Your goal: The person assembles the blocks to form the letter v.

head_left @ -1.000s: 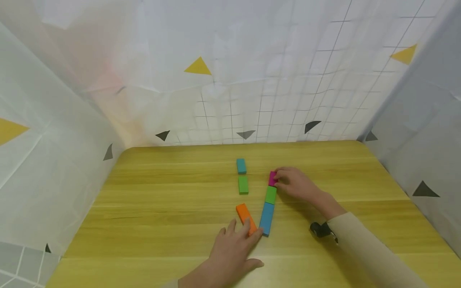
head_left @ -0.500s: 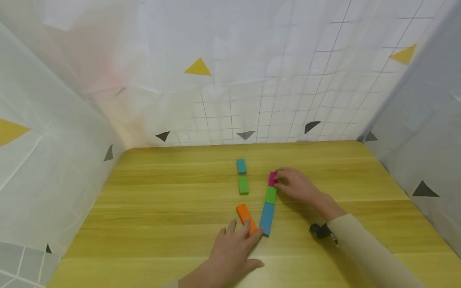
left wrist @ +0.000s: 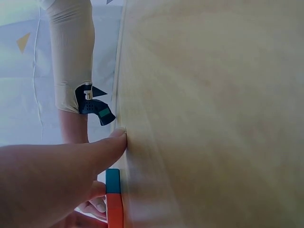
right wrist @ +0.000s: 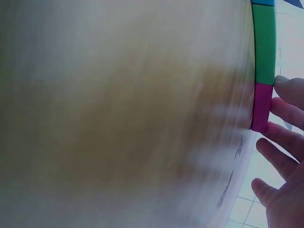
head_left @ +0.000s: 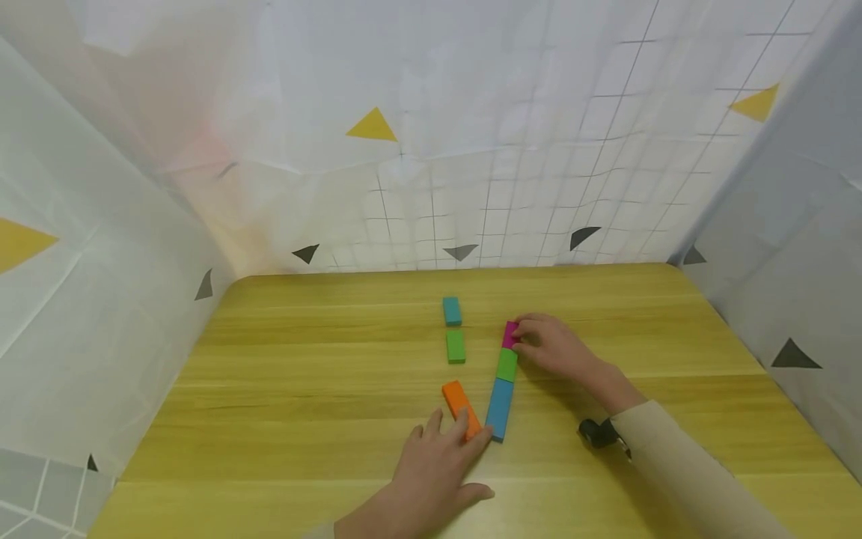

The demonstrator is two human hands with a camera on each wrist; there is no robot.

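Note:
A magenta block [head_left: 509,334], a green block [head_left: 507,364] and a long blue block [head_left: 500,408] lie end to end in a slightly bent row. My right hand [head_left: 554,346] holds the magenta block at the row's far end, thumb by its seam with the green one in the right wrist view. My left hand [head_left: 431,471] lies with fingers spread; one fingertip presses on the orange block [head_left: 459,408] and another touches the blue block's near end. The orange block slants toward that end, its lower part partly covered by fingers.
Left of the row, a second green block [head_left: 455,346] and a teal block [head_left: 451,311] lie in a loose line on the wooden table [head_left: 303,419]. White sheeting [head_left: 431,150] encloses the table's back and sides. A black wrist camera [head_left: 599,433] hangs under the right sleeve.

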